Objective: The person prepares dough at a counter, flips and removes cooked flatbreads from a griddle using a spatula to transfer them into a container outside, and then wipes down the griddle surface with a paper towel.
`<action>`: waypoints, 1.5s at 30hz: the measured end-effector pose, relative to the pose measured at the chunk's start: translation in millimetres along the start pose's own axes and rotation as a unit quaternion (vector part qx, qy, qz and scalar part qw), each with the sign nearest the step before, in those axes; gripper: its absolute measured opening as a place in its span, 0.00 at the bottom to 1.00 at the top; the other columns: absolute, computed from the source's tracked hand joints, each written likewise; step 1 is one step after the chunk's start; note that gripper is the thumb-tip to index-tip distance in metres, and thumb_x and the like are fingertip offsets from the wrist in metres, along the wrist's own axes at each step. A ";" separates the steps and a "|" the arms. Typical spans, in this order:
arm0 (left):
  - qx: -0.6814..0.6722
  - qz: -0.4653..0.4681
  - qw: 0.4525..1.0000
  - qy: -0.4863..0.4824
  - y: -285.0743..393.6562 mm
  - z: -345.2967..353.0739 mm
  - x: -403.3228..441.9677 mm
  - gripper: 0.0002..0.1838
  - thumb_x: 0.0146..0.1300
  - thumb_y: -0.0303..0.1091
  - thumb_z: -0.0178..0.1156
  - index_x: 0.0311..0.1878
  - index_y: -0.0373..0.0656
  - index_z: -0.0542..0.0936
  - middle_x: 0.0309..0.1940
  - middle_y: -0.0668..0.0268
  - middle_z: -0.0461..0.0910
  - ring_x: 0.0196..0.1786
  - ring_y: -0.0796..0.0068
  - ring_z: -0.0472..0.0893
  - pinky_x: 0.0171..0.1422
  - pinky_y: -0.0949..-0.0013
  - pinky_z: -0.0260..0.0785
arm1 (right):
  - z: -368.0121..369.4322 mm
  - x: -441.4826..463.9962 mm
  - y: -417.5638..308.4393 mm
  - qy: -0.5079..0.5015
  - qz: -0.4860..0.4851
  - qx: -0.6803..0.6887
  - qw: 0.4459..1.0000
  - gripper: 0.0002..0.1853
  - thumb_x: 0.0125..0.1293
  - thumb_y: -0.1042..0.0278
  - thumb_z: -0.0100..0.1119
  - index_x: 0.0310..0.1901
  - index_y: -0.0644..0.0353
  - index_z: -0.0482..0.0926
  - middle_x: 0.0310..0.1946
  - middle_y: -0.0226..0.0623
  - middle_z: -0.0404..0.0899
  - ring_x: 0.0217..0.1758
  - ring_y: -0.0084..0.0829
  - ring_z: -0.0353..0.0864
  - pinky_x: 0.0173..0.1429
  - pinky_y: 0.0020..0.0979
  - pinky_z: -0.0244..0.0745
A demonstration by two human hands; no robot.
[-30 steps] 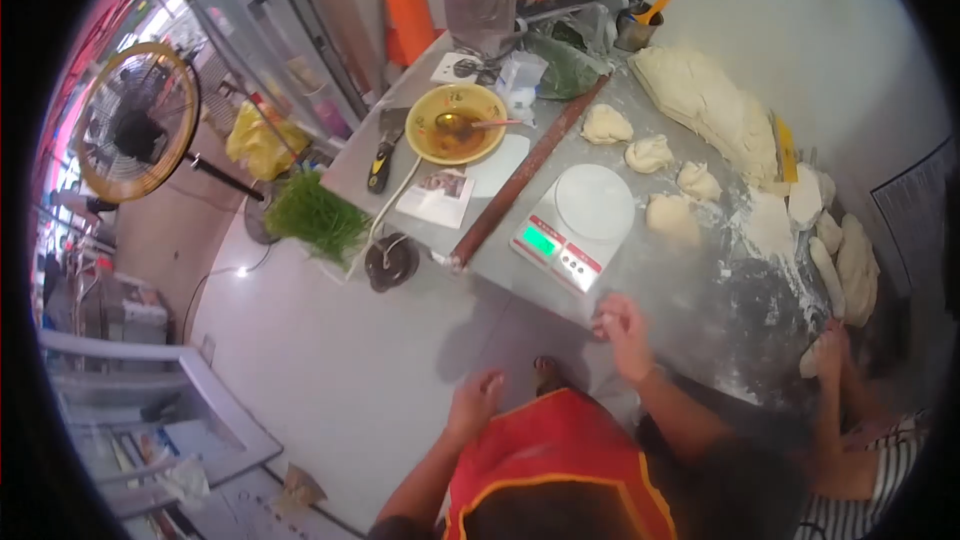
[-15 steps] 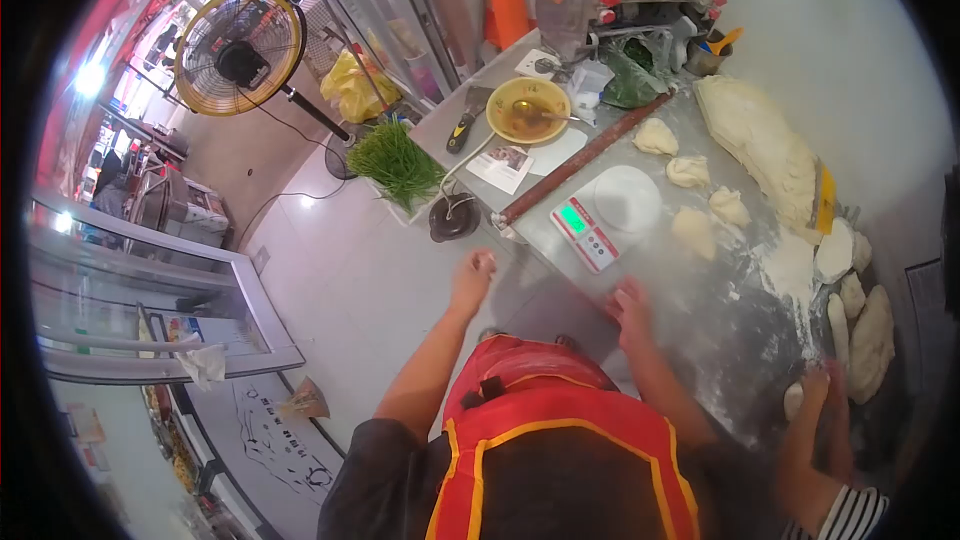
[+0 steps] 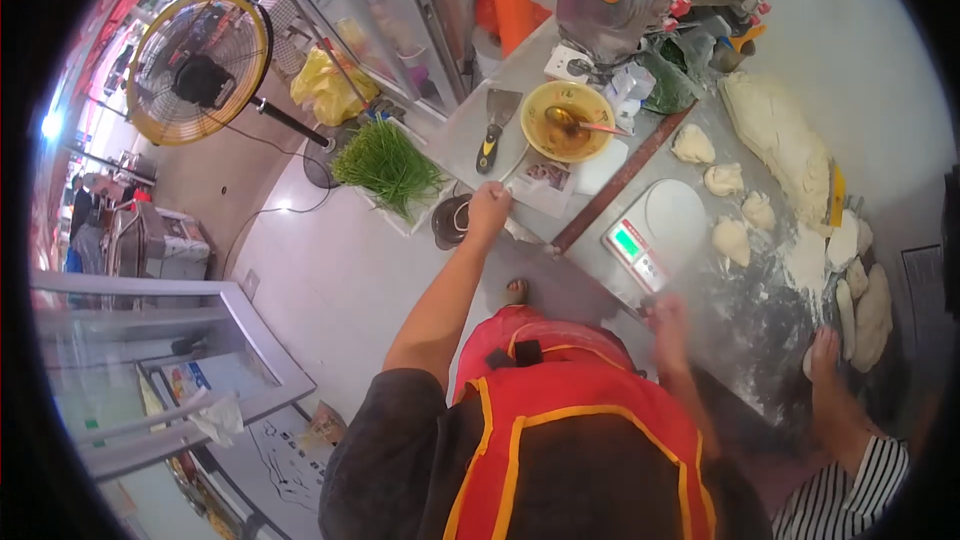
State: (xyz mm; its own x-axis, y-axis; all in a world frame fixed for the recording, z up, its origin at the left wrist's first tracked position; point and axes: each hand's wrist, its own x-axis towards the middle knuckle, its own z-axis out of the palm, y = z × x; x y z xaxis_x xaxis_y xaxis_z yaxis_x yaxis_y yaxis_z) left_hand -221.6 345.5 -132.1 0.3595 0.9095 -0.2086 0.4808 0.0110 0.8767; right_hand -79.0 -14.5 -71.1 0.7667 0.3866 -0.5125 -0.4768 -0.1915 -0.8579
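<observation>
My left hand [image 3: 490, 208] is closed at the table's front edge, over the line of a white cord [image 3: 518, 162]; whether it grips the cord is hidden. Just below it is a dark round object [image 3: 453, 222]. My right hand [image 3: 668, 325], blurred, is at the table edge close to the kitchen scale [image 3: 630, 245], which has a lit green display and a bare white pan. Past the scale lie several dough pieces [image 3: 730, 240]. A brown rolling pin [image 3: 625, 175] lies slantwise, and a yellow bowl [image 3: 535, 100] holds brown liquid and a spoon.
A co-worker's hand [image 3: 825, 352] touches dough at the right. A long dough slab [image 3: 775, 145] and spilled flour [image 3: 803, 265] lie along the wall. At the back stands a metal machine [image 3: 610, 15]. Left are a scraper [image 3: 493, 125], green chives [image 3: 388, 165] and a fan [image 3: 200, 70].
My view has shifted. My left hand has moved up to the table's edge, beside the white cord and dark object. My right hand stays near the scale. One of the co-worker's hands has left view.
</observation>
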 end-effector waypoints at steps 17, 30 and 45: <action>-0.078 0.000 0.983 -0.167 19.5 -36.6 15.9 0.10 0.59 0.30 0.54 0.38 0.32 0.77 0.23 0.58 0.80 0.25 0.74 0.82 0.29 0.72 0.71 | 86.7 -7.4 -24.1 0.065 -0.019 -0.041 0.997 0.11 0.63 0.76 0.48 0.48 0.58 0.70 0.42 0.33 0.72 0.38 0.25 0.74 0.39 0.27 0.72; -0.038 0.088 0.986 -0.137 -12.9 -123.1 60.8 0.07 0.56 0.30 0.55 0.34 0.36 0.77 0.21 0.58 0.76 0.23 0.69 0.78 0.28 0.66 0.70 | 106.2 26.5 -35.1 0.003 -0.007 -0.025 1.000 0.06 0.62 0.72 0.54 0.40 0.54 0.71 0.33 0.26 0.71 0.32 0.18 0.70 0.34 0.22 0.68; 0.292 0.326 0.892 0.114 28.3 -102.6 201.8 0.11 0.52 0.35 0.58 0.34 0.36 0.78 0.27 0.57 0.80 0.31 0.61 0.81 0.40 0.61 0.72 | 48.2 43.7 -25.4 -0.111 0.084 -0.074 0.988 0.24 0.67 0.53 0.46 0.58 0.60 0.67 0.51 0.44 0.74 0.52 0.41 0.72 0.56 0.40 0.65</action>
State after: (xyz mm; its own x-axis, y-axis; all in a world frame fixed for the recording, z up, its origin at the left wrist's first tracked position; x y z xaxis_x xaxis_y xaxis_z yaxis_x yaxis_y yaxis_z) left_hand -217.5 571.9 -104.9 0.5746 0.7054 0.4150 0.5878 -0.7085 0.3904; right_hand -54.2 50.7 -69.9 0.5613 0.5223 -0.6420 -0.5096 -0.3931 -0.7654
